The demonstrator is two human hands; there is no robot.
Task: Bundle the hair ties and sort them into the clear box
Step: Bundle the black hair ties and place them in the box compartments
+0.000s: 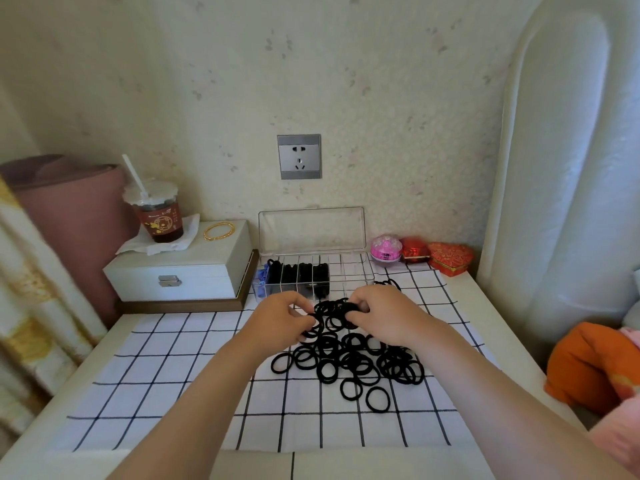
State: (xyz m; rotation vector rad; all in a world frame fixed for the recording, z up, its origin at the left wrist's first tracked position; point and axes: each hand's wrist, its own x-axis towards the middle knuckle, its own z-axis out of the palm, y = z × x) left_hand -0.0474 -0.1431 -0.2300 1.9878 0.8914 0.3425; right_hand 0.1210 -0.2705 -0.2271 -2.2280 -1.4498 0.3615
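Hair ties [349, 362]: black, a loose heap on the checked cloth [173, 375] over the bench [481, 306]; far edge hidden behind the hands.
Left hand [277, 318], right hand [384, 315]: fingers curled, each pinching ties; fingertips partly buried.
Clear box [351, 271]: lid up, just beyond; left compartments hold dark bundles, count unclear.

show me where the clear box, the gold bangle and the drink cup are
clear box [311, 232]: head view, on its raised lid
gold bangle [206, 234]: head view, on the left end of the ring
drink cup [161, 223]: head view, on its red label
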